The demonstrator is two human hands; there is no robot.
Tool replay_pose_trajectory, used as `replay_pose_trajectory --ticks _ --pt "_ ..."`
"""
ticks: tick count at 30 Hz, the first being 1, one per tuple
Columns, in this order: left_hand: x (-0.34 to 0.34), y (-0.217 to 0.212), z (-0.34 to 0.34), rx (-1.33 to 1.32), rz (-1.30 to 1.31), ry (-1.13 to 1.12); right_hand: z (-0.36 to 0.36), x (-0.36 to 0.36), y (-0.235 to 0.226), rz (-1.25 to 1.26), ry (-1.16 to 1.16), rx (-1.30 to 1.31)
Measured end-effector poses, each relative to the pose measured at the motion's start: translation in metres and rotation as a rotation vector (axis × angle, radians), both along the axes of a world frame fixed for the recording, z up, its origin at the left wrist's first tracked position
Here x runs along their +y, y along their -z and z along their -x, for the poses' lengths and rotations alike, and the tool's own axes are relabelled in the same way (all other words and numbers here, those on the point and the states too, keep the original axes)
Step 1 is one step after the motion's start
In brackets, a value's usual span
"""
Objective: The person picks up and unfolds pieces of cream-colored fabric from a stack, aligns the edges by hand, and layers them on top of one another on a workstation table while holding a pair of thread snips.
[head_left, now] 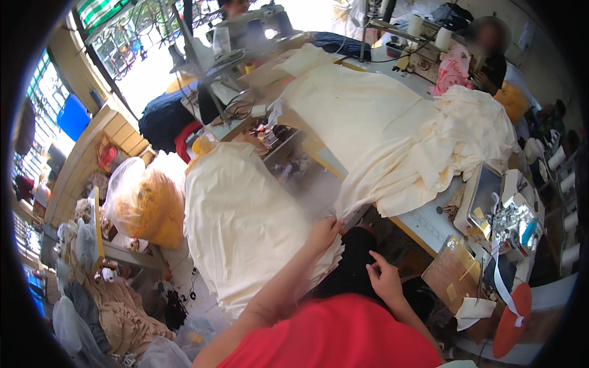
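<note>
A stack of cream cloth pieces (245, 214) lies to my left, its layered edges showing beside my lap. Another large cream cloth (374, 110) spreads over the table, bunched into folds on the right. One corner of this cloth runs down to my left hand (324, 235), whose fingertips are closed on it. My left forearm passes over the near end of the stack. Above my dark-clad lap, my right hand (385, 277) is held apart from the cloth, fingers loosely spread and nothing in them.
A sewing machine (518, 208) stands at the right, with a white strip hanging near an orange disc (513, 320). Bags of yellow material (153, 199) sit left of the stack. An open drawer (282, 144) holds small items. A co-worker (491, 58) sits at the far right.
</note>
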State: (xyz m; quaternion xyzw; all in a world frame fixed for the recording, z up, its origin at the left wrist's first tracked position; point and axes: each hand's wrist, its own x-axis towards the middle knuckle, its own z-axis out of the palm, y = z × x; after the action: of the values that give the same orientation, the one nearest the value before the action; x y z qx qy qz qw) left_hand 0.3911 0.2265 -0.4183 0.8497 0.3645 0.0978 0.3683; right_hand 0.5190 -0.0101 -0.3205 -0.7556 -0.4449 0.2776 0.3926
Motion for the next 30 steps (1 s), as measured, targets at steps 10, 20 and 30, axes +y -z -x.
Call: replay_pose_trajectory --ticks 10,20,30 --pt "-0.031 -0.008 0.024 -0.349 0.318 -0.147 -0.024 0.003 -0.016 -0.087 -0.103 0.282" --pt "-0.049 -0.080 0.001 -0.535 0.270 -0.663 -0.065 0.018 -0.075 -0.443 0.221 1.220" --pt "-0.081 -0.222 -0.088 -1.639 1.206 -0.321 -0.075 0.031 -0.152 -0.845 0.260 1.759"
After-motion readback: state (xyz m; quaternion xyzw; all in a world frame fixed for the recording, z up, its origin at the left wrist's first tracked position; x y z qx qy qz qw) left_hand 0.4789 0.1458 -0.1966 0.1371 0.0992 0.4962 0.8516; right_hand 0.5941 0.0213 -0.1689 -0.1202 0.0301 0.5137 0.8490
